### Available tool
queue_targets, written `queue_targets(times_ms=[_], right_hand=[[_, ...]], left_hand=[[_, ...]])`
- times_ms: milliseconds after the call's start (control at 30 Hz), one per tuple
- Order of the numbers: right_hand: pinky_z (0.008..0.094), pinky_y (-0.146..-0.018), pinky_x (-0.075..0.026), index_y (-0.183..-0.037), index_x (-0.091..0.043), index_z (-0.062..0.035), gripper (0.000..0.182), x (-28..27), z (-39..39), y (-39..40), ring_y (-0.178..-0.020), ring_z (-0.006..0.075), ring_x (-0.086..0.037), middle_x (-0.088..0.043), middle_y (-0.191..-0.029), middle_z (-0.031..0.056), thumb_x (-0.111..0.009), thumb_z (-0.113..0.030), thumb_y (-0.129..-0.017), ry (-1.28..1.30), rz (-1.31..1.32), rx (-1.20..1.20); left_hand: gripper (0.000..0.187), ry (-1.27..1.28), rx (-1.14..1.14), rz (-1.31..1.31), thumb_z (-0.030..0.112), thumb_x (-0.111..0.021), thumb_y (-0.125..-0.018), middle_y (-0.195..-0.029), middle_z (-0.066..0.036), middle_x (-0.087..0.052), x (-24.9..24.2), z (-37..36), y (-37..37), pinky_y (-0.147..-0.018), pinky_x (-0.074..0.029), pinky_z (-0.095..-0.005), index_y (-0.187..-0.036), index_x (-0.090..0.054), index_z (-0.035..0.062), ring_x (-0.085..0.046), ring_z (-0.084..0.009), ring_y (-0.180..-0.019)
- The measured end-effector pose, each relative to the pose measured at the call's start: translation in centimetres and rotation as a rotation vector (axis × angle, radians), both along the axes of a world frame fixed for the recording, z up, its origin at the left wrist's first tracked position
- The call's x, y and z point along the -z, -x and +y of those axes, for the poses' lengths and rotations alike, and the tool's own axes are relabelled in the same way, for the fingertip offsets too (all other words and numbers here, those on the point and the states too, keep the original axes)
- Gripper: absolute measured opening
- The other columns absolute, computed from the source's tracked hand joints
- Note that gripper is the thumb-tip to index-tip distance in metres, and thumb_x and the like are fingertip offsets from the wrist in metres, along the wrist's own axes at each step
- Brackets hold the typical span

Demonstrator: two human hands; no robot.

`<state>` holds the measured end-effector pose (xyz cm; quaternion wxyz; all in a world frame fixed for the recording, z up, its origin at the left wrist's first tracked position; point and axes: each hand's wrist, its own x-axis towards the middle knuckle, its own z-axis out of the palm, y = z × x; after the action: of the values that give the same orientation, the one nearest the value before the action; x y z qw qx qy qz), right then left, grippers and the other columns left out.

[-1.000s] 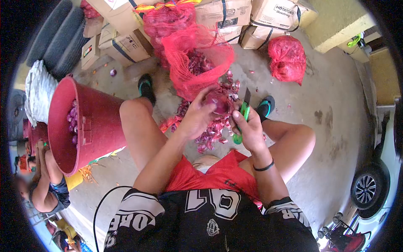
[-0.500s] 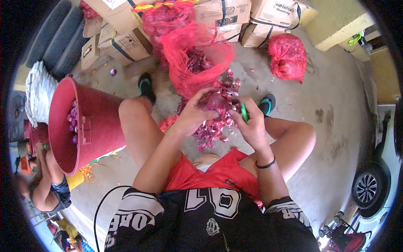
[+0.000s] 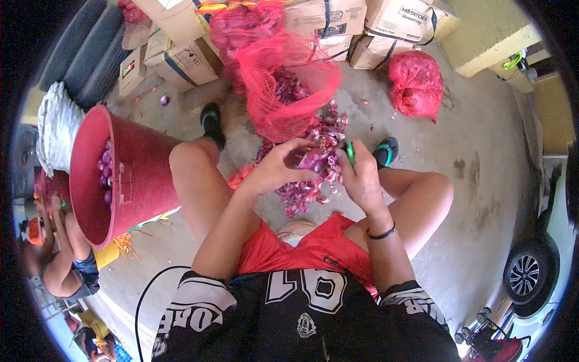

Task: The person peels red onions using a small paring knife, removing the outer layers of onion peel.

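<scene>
A purple-red onion (image 3: pixel 312 160) is held between the fingers and thumb of my left hand (image 3: pixel 278 166). Close on its right, my right hand (image 3: pixel 360 172) has its fingers wrapped round a green-handled tool (image 3: pixel 350 153), whose blade I cannot make out. Under both hands, a heap of red onion skins (image 3: pixel 301 196) covers the floor. Just beyond stands an open red mesh bag (image 3: pixel 271 108) with onions or skins inside.
On the left a large red tub (image 3: pixel 145 175) lies tilted, with onions inside. Cardboard boxes (image 3: pixel 325 18) line the back, near a full red bag (image 3: pixel 416 84). Another person (image 3: pixel 63 265) sits at the far left. A car wheel (image 3: pixel 523 274) is at the right.
The onion has turned and shows a paler side. My right hand has shifted slightly right, away from it, and the green handle has risen a little.
</scene>
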<state>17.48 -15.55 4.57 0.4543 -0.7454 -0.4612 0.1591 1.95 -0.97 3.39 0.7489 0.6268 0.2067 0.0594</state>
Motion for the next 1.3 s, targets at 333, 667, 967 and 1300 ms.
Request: queue_targets(times_ms=[333, 667, 967, 1300], right_hand=[[0.0342, -0.061, -0.044, -0.094, -0.051, 0.0015, 0.011, 0.7, -0.2, -2.2, -0.065, 0.0216, -0.057, -0.056, -0.069, 0.0147, -0.055, -0.009, -0.094, 0.043, -0.039, 0.153], [0.0402, -0.094, -0.045, -0.140, -0.041, -0.0009, 0.052, 0.0, -0.3, 0.7, -0.108, 0.0371, -0.058, -0.059, -0.115, 0.0243, -0.058, -0.012, -0.091, -0.078, -0.021, -0.228], [0.0360, -0.095, -0.045, -0.133, -0.052, -0.0032, 0.041, 0.2, 0.3, 0.9, -0.111, 0.0316, -0.061, -0.061, -0.120, 0.0218, -0.056, -0.007, -0.092, -0.132, 0.093, -0.127], [0.0331, -0.104, -0.037, -0.134, -0.050, 0.0012, 0.038, 0.5, 0.0, 0.4, -0.123, 0.0209, -0.052, -0.057, -0.132, 0.0151, -0.050, -0.012, -0.098, -0.098, 0.447, 0.085]], left_hand=[[0.078, 0.252, 0.015, -0.290, 0.000, -0.075, -0.074, -0.135, -0.010, -0.050, 0.9, 0.2, 0.2, -0.093, -0.049, -0.0323, -0.141, -0.036, 0.0095, -0.053, -0.0197, -0.118], [0.060, 0.533, -0.331, -0.301, -0.007, -0.073, -0.075, -0.122, -0.008, -0.052, 1.1, -0.3, -1.0, -0.096, -0.049, -0.0358, -0.126, -0.045, 0.0075, -0.057, -0.0199, -0.109], [0.061, 0.451, -0.308, -0.318, -0.006, -0.072, -0.075, -0.124, -0.010, -0.053, 1.8, 0.1, -0.5, -0.098, -0.048, -0.0385, -0.129, -0.044, 0.0040, -0.055, -0.0222, -0.114], [0.054, 0.683, -0.159, -0.344, 0.012, -0.067, -0.084, -0.127, -0.014, -0.055, 1.6, 0.5, 0.1, -0.098, -0.049, -0.0469, -0.132, -0.043, 0.0052, -0.059, -0.0295, -0.114]])
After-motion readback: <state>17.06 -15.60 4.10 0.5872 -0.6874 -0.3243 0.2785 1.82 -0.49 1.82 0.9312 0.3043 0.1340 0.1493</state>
